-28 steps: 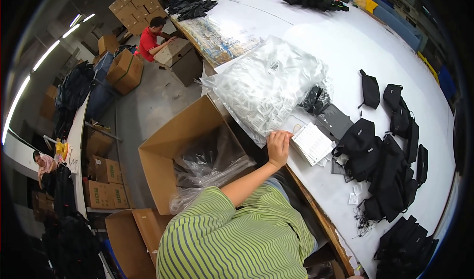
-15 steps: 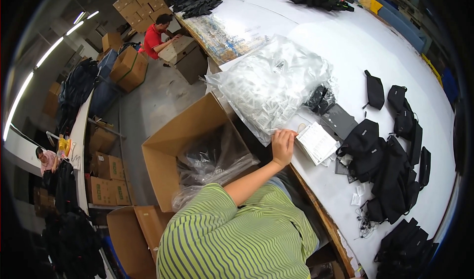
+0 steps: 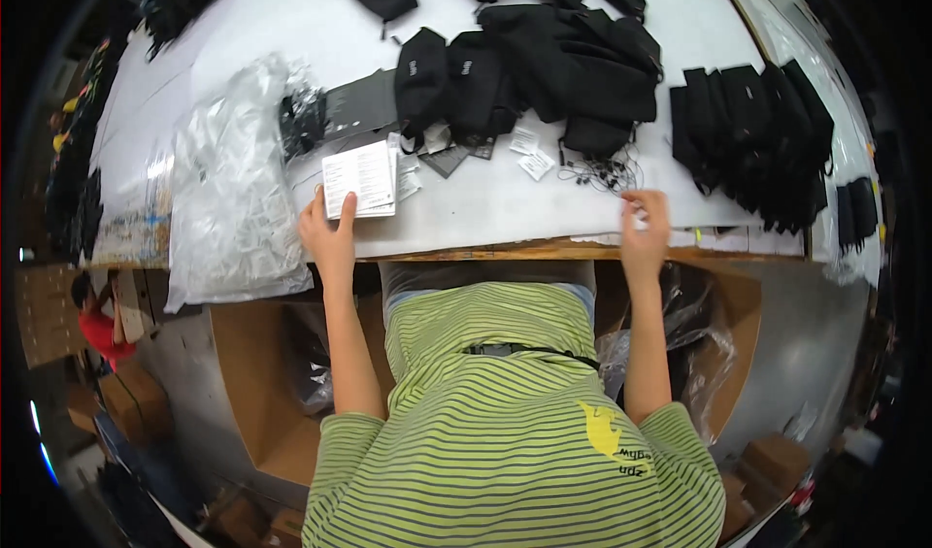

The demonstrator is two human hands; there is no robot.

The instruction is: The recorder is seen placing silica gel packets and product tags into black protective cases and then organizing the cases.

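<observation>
My left hand (image 3: 330, 232) is closed on a stack of white printed cards (image 3: 364, 171), thumb on the face and fingers along the left edge. The stack lies at the front of the white table. Farther right, my right hand (image 3: 646, 228) has its fingers drawn together in a pinch at the near side of a tangle of thin black cords (image 3: 602, 171). Whether a cord is between the fingertips is too small to tell. Small white labels (image 3: 532, 160) lie left of the cords. Just behind them are piled black pouches (image 3: 573, 63).
A large clear plastic bag of white packets (image 3: 238, 189) lies left of the cards. More black pouches (image 3: 752, 140) stand in a row at the right. Open cardboard boxes (image 3: 262, 393) flank me below the wooden table edge (image 3: 505, 250). Another person (image 3: 102, 325) is at far left.
My view has swung right to face the table squarely. My right hand has come into sight beside the black cords. The left hand now grips the card stack, having only touched its edge before.
</observation>
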